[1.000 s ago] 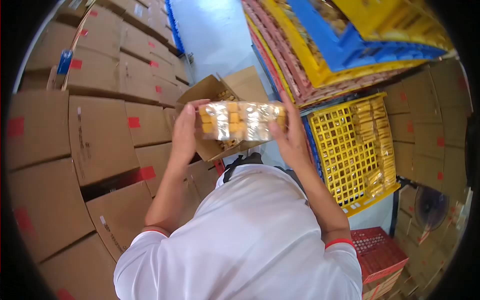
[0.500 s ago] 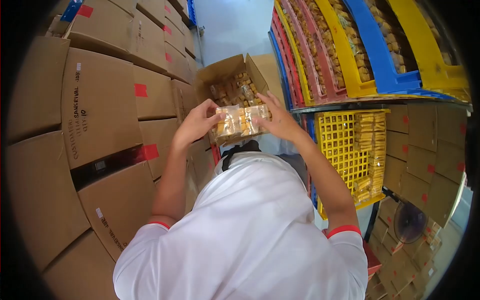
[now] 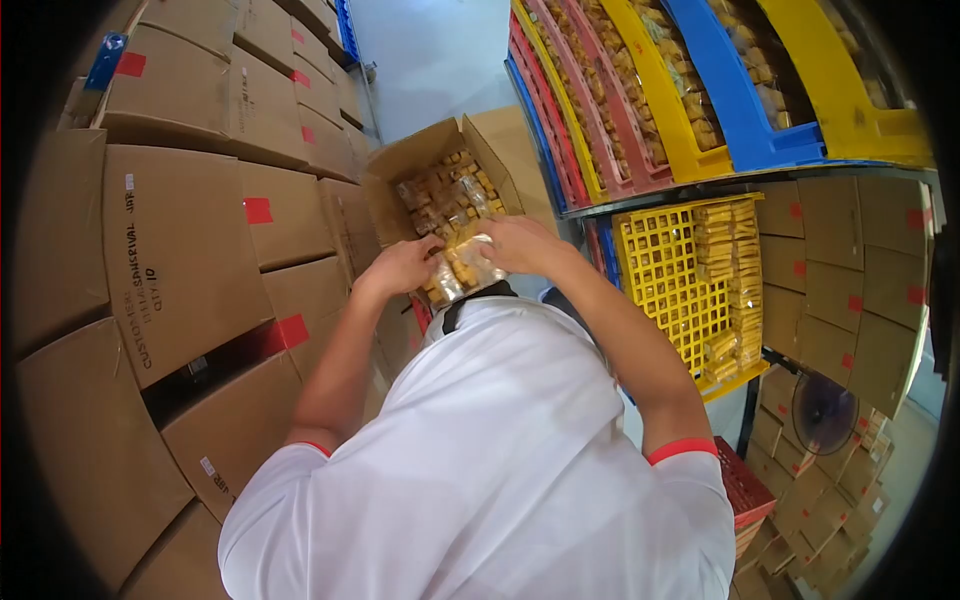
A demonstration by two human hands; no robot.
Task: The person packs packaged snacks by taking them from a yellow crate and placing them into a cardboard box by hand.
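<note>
An open cardboard box [image 3: 410, 155] stands in front of my body, with several clear packs of yellow-brown pieces inside. At the box's near end, both hands are on one group of clear-wrapped packs [image 3: 458, 268]. My left hand [image 3: 402, 268] grips its left side, fingers bent over the wrap. My right hand [image 3: 518, 243] holds the right side from above, with its fingertips partly hidden. To the right, a yellow crate [image 3: 665, 285] bears more such packs along its right side.
Stacked cardboard boxes [image 3: 195, 255] with red tape line the left. Filled blue crates [image 3: 745, 85] and others in yellow, pink and red are stacked at the upper right. A fan [image 3: 825, 412] and a red crate [image 3: 742, 485] are at the lower right.
Both hands have lowered the wrapped packs from above the box into its near end. The packs are tilted now, and more of the box's contents show.
</note>
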